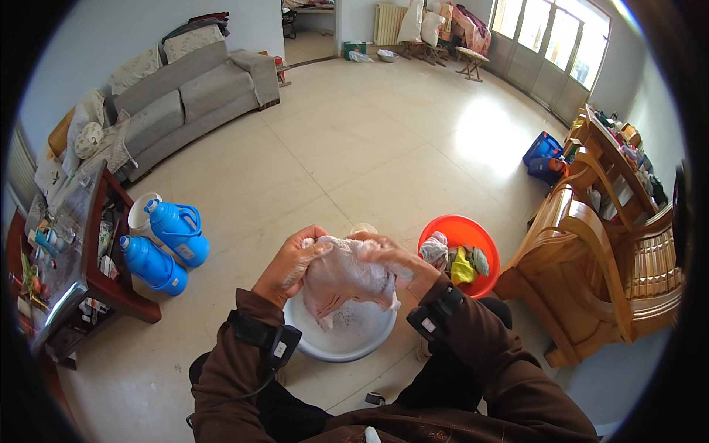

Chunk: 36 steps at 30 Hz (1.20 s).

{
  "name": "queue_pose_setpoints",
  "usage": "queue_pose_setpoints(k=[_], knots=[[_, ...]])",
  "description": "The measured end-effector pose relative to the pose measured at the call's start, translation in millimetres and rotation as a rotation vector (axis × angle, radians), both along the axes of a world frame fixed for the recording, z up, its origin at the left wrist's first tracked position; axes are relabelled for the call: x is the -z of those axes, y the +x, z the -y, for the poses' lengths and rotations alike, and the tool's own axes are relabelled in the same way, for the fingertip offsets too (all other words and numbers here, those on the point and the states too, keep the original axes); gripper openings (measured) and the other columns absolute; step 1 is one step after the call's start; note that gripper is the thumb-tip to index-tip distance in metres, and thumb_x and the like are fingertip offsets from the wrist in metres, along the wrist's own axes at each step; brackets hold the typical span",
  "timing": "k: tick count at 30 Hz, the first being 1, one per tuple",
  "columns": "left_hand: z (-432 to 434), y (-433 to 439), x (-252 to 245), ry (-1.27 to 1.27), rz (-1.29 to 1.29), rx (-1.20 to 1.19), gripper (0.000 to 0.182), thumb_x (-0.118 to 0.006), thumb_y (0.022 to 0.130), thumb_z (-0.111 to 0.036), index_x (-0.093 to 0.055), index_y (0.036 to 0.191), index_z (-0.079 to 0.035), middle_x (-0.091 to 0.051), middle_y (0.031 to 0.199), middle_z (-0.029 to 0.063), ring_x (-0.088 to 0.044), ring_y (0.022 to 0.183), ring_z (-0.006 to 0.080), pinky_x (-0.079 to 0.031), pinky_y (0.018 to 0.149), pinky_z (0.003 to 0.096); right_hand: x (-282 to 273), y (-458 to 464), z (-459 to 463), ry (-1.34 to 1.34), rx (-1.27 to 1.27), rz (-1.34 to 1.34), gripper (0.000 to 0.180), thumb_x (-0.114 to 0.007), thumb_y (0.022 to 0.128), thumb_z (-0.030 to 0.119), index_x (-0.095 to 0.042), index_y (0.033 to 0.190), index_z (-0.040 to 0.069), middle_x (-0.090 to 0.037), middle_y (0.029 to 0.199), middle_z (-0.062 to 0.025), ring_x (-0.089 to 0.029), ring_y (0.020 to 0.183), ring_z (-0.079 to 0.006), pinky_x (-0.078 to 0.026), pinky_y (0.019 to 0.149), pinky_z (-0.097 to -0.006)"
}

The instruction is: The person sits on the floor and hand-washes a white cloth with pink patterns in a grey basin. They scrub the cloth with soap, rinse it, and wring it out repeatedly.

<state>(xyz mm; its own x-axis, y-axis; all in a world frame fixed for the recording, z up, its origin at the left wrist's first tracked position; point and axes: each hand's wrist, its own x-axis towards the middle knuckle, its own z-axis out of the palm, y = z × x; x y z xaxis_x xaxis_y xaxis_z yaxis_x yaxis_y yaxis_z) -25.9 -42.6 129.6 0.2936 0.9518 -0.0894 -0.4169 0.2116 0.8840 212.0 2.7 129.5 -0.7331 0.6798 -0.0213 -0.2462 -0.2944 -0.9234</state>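
Observation:
A wet, pale pink cloth (346, 275) with suds on it hangs stretched between my two hands. My left hand (295, 260) grips its upper left edge, and some foam clings to the fingers. On the other side my right hand (396, 260), slightly blurred, holds the upper right edge. Below the cloth stands a light blue-grey basin (343, 354) of soapy water (354, 329), its far rim hidden by cloth and hands. The cloth's lower end hangs over the basin; whether it touches the water I cannot tell.
To the right a red basin (483, 235) holds a yellow cloth (463, 267) and other cloths, beside a wooden armchair (576, 266). Two blue thermos flasks (180, 230) stand left by a dark red table (105, 277). A small pale container (363, 227) sits just beyond my hands. A grey sofa (216, 88) stands farther back.

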Motion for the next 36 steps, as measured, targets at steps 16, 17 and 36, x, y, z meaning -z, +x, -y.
queue_pose_setpoints(k=[16, 17, 36], knots=[[19.2, 43.5, 16.7, 0.296, -0.481, -0.325, 0.024, -0.064, 0.096, -0.026, -0.062, 0.104, -0.003, -0.066, 0.087, 0.0124, -0.066, 0.081, 0.0218, -0.052, 0.071, 0.0366, 28.3, -36.9, -14.8, -0.256, 0.436, -0.313, 0.011, -0.061, 0.099, 0.019, -0.058, 0.095, 0.009, -0.062, 0.090, -0.0025, -0.062, 0.082, -0.0141, -0.054, 0.073, -0.0316], [18.2, 49.1, 17.6, 0.375, -0.694, -0.307, 0.025, -0.063, 0.097, -0.027, -0.062, 0.103, -0.003, -0.066, 0.082, 0.0176, -0.068, 0.078, 0.0264, -0.052, 0.068, 0.0397, 32.6, -46.0, -8.3, -0.213, 0.478, -0.235, 0.011, -0.060, 0.099, 0.019, -0.058, 0.096, 0.008, -0.062, 0.088, -0.0028, -0.062, 0.079, -0.0140, -0.053, 0.069, -0.0302], [7.6, 69.8, 18.3, 0.595, -0.939, -0.707, 0.031, -0.057, 0.099, -0.030, -0.053, 0.081, -0.004, -0.057, 0.068, 0.0260, -0.057, 0.064, 0.0486, -0.042, 0.054, 0.0527, 62.3, -60.0, 24.5, 0.264, 0.463, 0.368, 0.042, -0.064, 0.092, 0.027, -0.052, 0.123, 0.002, -0.058, 0.112, -0.0087, -0.056, 0.102, -0.0202, -0.046, 0.091, -0.0370]])
